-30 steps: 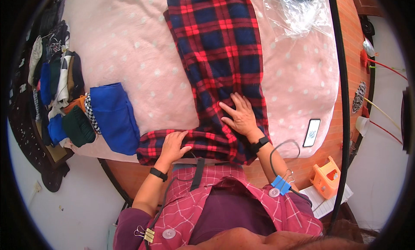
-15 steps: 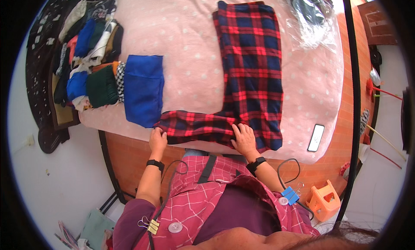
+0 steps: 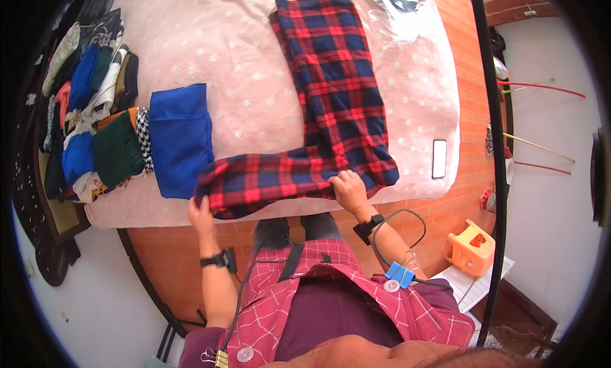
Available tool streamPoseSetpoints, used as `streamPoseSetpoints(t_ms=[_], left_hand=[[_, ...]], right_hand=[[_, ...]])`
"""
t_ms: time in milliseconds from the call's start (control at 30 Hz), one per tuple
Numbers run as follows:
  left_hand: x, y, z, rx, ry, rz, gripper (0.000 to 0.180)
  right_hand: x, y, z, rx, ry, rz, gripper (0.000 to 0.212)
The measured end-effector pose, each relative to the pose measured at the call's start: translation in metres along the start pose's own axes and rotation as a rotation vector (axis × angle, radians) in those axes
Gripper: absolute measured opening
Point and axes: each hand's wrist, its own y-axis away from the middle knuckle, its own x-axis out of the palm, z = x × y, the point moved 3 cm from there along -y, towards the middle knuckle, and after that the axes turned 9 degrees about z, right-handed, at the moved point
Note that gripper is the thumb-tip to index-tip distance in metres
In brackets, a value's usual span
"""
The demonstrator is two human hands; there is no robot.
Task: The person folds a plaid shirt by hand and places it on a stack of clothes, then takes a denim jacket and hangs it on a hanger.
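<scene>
A red and navy plaid garment (image 3: pixel 337 75) lies folded lengthwise on the bed, with one sleeve-like section (image 3: pixel 267 177) turned out to the left along the near edge. At the far left end of that section, my left hand (image 3: pixel 202 216) has its fingers closed on the cloth, which lifts slightly and blurs there. My right hand (image 3: pixel 350 190) grips the same section's lower edge, close to where it joins the wider folded part. The outer end of the section overlaps the near corner of a folded blue cloth (image 3: pixel 181 136).
A pink dotted bedspread (image 3: pixel 248 107) covers the bed. Folded clothes (image 3: pixel 119 148) sit in piles at the left. A phone (image 3: pixel 439 159) lies near the right edge, below a clear plastic bag (image 3: pixel 401 18). An orange plastic stool (image 3: pixel 471 248) stands lower right, past a dark upright pole (image 3: pixel 495 177).
My left hand has drawn the garment's sleeve-like section outward to the left, onto the blue cloth's corner. My right hand keeps its grip. The whole view has shifted and turned.
</scene>
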Motion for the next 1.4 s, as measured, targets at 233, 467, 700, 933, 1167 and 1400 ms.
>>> streamPoseSetpoints(t_ms=[233, 467, 700, 933, 1167, 1400], left_hand=[[-0.064, 0.018, 0.047, -0.450, -0.310, 0.085, 0.024], [-0.046, 0.008, 0.070, -0.530, 0.146, 0.231, 0.050], [-0.036, 0.005, 0.089, -0.544, 0.218, 0.069, 0.061], [-0.053, 0.002, 0.064, -0.490, 0.114, -0.015, 0.055], [-0.016, 0.024, -0.021, -0.294, 0.084, 0.050, 0.050], [0.084, 0.069, -0.163, 0.067, 0.045, 0.373, 0.043]], right_hand=[[0.039, 0.027, 0.034, 0.048, -0.049, 0.197, 0.024], [0.009, 0.019, -0.004, 0.248, -0.030, -0.146, 0.034], [0.012, 0.055, -0.059, 0.657, -0.022, 0.012, 0.059], [-0.011, 0.058, -0.062, 0.572, -0.079, -0.117, 0.055], [0.029, 0.010, -0.043, 0.522, 0.054, 0.038, 0.069], [0.037, 0.009, 0.002, 0.359, -0.397, -0.211, 0.061]])
